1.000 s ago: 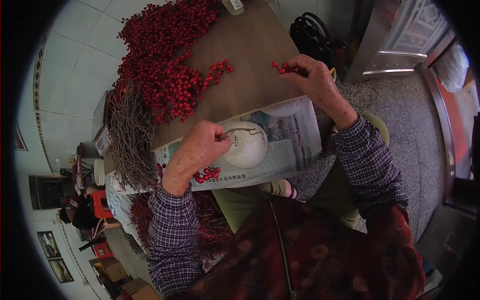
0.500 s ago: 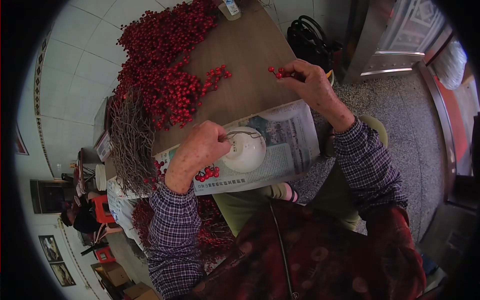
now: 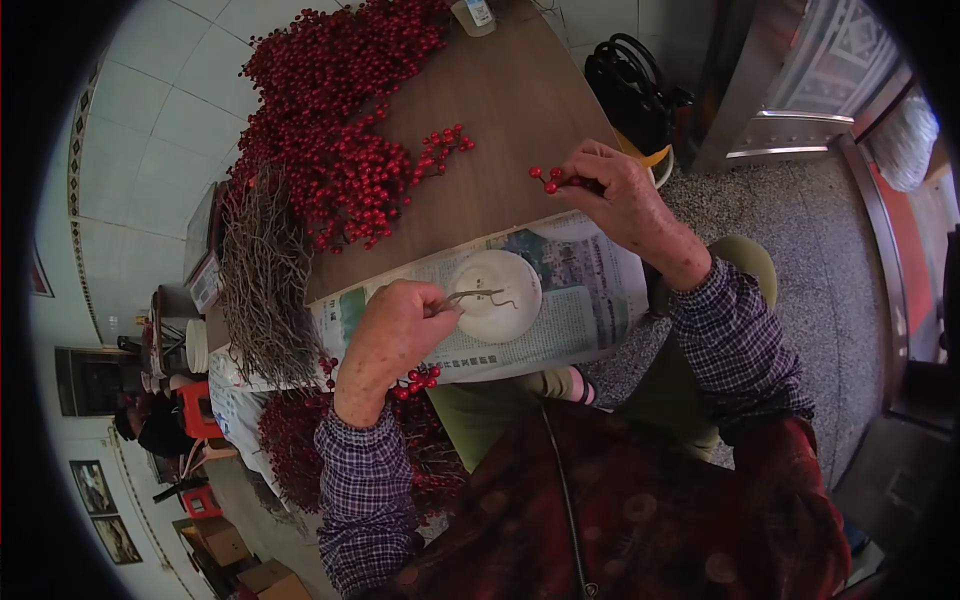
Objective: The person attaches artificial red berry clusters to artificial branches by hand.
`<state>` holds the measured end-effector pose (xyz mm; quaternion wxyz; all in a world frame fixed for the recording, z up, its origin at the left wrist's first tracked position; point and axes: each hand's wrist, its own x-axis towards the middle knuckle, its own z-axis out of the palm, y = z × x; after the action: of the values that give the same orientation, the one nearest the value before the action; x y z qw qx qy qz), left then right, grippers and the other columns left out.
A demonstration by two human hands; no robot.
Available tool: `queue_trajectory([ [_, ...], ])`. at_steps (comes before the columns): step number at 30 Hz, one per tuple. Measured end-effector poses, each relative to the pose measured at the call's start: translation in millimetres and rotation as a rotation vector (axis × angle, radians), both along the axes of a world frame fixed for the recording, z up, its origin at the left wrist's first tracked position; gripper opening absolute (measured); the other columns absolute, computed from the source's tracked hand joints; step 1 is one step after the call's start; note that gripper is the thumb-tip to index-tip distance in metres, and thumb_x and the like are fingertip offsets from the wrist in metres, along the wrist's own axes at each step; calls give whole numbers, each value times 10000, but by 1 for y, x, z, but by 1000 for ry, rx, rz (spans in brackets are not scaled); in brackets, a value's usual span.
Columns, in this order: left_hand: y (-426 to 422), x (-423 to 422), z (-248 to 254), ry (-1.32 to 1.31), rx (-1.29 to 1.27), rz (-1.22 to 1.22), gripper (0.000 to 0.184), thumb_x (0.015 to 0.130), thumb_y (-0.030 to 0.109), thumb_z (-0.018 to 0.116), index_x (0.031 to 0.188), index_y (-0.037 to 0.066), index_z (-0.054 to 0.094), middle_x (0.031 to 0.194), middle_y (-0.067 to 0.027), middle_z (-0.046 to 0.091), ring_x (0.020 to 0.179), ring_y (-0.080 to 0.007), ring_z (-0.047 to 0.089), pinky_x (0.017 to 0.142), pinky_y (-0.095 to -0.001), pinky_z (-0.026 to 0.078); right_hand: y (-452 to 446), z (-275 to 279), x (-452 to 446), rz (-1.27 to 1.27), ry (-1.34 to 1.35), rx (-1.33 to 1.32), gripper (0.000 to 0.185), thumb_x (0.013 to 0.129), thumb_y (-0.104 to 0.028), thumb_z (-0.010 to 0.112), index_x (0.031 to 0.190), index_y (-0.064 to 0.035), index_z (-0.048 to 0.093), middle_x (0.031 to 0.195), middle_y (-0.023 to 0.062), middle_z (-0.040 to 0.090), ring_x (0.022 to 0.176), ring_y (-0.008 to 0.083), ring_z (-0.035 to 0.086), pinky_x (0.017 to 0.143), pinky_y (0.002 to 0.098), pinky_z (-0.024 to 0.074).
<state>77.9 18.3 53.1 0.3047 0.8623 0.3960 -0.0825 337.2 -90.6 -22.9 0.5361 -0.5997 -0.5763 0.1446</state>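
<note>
My left hand (image 3: 395, 335) is closed around a thin brown twig (image 3: 478, 294), whose bent tip reaches over a white bowl (image 3: 505, 325). A cluster of red berries (image 3: 415, 381) shows just below that hand; whether it joins the held twig is hidden. My right hand (image 3: 630, 205), fingers pinched, holds a small sprig of red berries (image 3: 548, 178) above the table edge. Beneath the bowl lies a printed newspaper (image 3: 590, 325). A short berry sprig (image 3: 440, 148) sticks out from the large pile of red berry sprigs (image 3: 335, 110) on the wooden table (image 3: 510, 110).
A bundle of bare brown twigs (image 3: 265, 285) lies at the table's left side. More red berry sprigs (image 3: 290, 450) sit below, left of my legs. A small white-labelled bottle (image 3: 475, 15) stands at the far edge. A black coiled item (image 3: 630, 85) is beyond the right table edge.
My left hand has shifted slightly down and the twig's tip now lies lower across the bowl. My right hand has moved slightly down, still with its berries. The view has shifted a little.
</note>
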Motion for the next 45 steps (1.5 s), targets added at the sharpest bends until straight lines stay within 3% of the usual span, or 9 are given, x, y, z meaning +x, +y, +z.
queue_trajectory([
  [4,0,-12,-2,-170,-160,145,172,813,139,671,812,-33,677,592,-4,540,551,-62,465,522,-247,377,1,-2,-8,39,77,-7,96,858,-35,682,900,24,620,796,17,532,663,77,475,586,243,387],
  [6,-6,-15,-2,-279,-245,229,161,825,130,682,825,-31,684,626,28,555,564,-46,457,525,-226,367,-1,0,-17,204,458,-111,68,882,-48,670,908,-4,626,785,-15,550,660,58,481,599,231,408],
  [8,-18,-12,2,-475,-409,357,120,850,113,690,860,-7,694,708,57,591,581,-22,461,526,-193,363,-3,3,-26,304,574,-141,55,893,-55,661,913,-15,628,797,-23,566,668,52,493,611,224,423],
  [10,-26,-12,1,-546,-495,384,105,858,108,687,880,6,696,708,50,599,579,-17,466,525,-188,369,-5,6,-38,450,774,-144,49,911,-76,644,918,-28,640,830,-12,619,705,60,544,669,222,468],
  [14,-42,-9,2,-674,-701,455,94,868,108,679,922,32,692,709,35,613,564,-15,477,525,-177,381,-8,7,-58,570,845,-62,61,917,-81,634,931,-23,643,848,4,644,778,88,607,751,245,502],
  [16,-41,-10,-7,-722,-755,443,88,873,109,674,909,30,684,693,36,599,555,-17,471,523,-177,379,-10,11,-64,596,953,-145,68,917,-81,633,938,-17,643,890,28,666,896,130,654,838,275,516],
  [20,-45,-7,-12,-841,-873,425,79,885,102,652,860,27,660,652,43,558,534,-17,460,509,-182,377,-7,3,-70,680,1039,-177,65,925,-80,625,927,-16,637,955,50,681,991,165,661,905,311,524],
  [25,-48,-5,-12,-834,-839,434,71,886,88,644,854,26,654,624,50,530,525,-17,449,512,-183,378,-7,-1,-74,704,1220,-209,43,940,-67,601,920,-40,628,989,52,688,1012,184,661,952,366,530],
  [45,-51,0,-14,-814,-808,433,76,883,93,654,876,19,668,635,49,544,534,-10,455,510,-177,376,-8,-6,-75,729,1282,-172,34,928,-71,623,928,-41,640,987,67,690,949,157,659,878,318,547],
])
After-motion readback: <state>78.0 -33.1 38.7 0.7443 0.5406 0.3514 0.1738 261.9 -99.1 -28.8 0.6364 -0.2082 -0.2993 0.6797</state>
